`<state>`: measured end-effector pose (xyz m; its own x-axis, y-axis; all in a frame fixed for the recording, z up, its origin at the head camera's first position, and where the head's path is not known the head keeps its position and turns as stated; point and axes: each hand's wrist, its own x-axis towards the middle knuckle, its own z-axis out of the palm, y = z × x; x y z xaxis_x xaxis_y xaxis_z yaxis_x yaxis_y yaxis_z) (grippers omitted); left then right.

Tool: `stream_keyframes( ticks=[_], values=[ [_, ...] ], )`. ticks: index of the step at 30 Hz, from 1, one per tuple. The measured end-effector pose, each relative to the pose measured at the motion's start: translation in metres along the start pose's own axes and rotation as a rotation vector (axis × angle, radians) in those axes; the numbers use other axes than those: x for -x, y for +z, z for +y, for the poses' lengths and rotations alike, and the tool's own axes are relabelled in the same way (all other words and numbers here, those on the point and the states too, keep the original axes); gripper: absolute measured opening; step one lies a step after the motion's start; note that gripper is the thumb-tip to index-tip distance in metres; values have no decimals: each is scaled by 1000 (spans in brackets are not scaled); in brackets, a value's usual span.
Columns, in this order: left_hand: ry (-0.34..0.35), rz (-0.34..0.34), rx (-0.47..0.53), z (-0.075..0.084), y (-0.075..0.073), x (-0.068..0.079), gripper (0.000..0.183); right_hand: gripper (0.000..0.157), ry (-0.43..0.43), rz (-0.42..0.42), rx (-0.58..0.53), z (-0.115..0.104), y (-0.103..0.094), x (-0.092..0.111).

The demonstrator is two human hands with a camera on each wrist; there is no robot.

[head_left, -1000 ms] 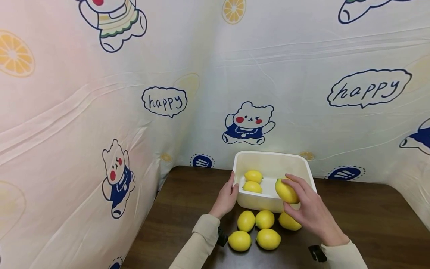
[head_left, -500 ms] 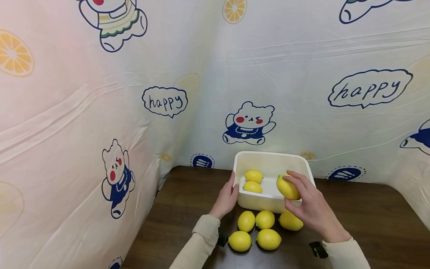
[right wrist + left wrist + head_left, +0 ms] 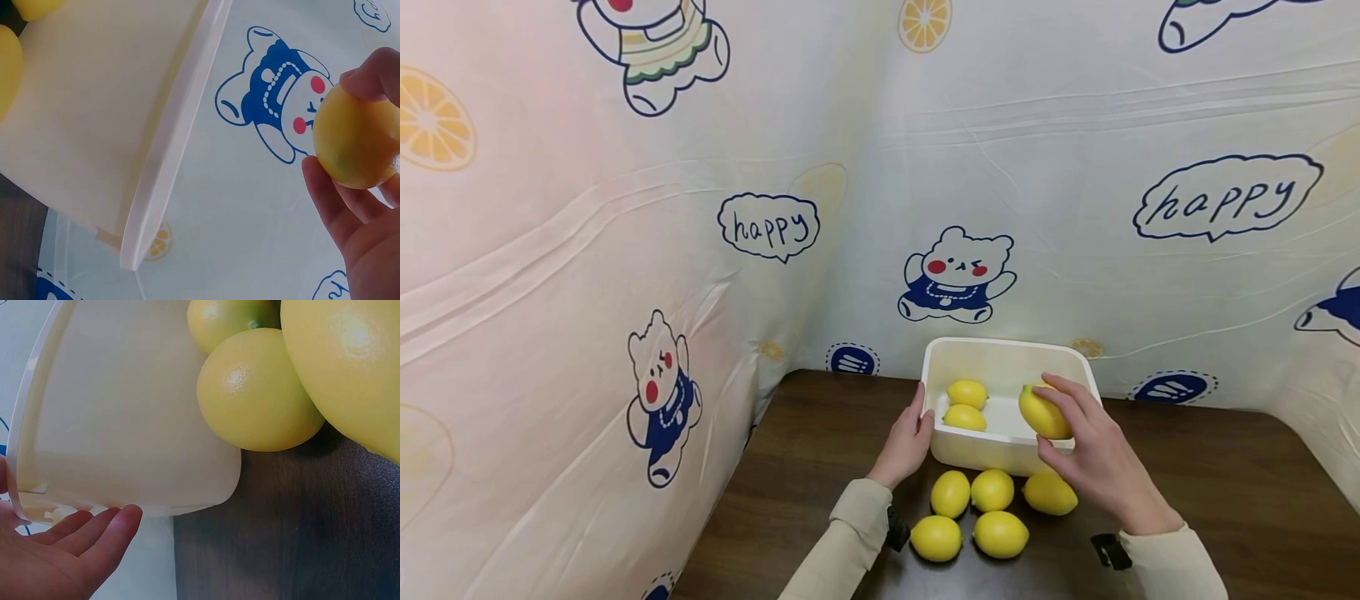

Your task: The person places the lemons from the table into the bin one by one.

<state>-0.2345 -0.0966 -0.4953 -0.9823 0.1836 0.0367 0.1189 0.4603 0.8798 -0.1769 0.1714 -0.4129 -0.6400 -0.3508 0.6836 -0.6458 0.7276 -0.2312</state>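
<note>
In the head view, my right hand (image 3: 1108,462) holds a yellow lemon (image 3: 1043,412) between thumb and fingers, over the right part of a white plastic bin (image 3: 985,450). The right wrist view shows that lemon (image 3: 356,137) pinched above rim level. My left hand (image 3: 904,440) grips the bin's left side; in the left wrist view its fingers (image 3: 112,540) lie along the outer wall, with the thumb by the rim. Two lemons lie inside the bin at the left, one of them a lemon (image 3: 967,394) farther back.
Several lemons stand on the dark wooden table (image 3: 820,467) in front of the bin, among them a lemon (image 3: 1001,534) at the near side and a lemon (image 3: 1050,492) below my right hand. A printed cloth (image 3: 850,275) hangs behind and at both sides.
My right hand has shifted slightly away from me and up in the picture with the lemon in its fingers. The left hand and the bin stay in place.
</note>
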Motion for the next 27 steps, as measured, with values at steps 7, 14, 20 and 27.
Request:
stream_keyframes(
  ticks=[7, 14, 20, 27],
  values=[
    [-10, -10, 0, -1, 1, 0, 58, 59, 24, 4, 3, 1, 1, -1],
    [-5, -5, 3, 0, -1, 1, 58, 60, 50, 5, -15, 1, 3, -1],
    [-4, -3, 3, 1, -1, 2, 57, 64, 131, -25, -47, 1, 5, 0],
    [2, -2, 6, 1, -1, 2, 57, 65, 200, -44, -38, 2, 8, 1]
  ],
)
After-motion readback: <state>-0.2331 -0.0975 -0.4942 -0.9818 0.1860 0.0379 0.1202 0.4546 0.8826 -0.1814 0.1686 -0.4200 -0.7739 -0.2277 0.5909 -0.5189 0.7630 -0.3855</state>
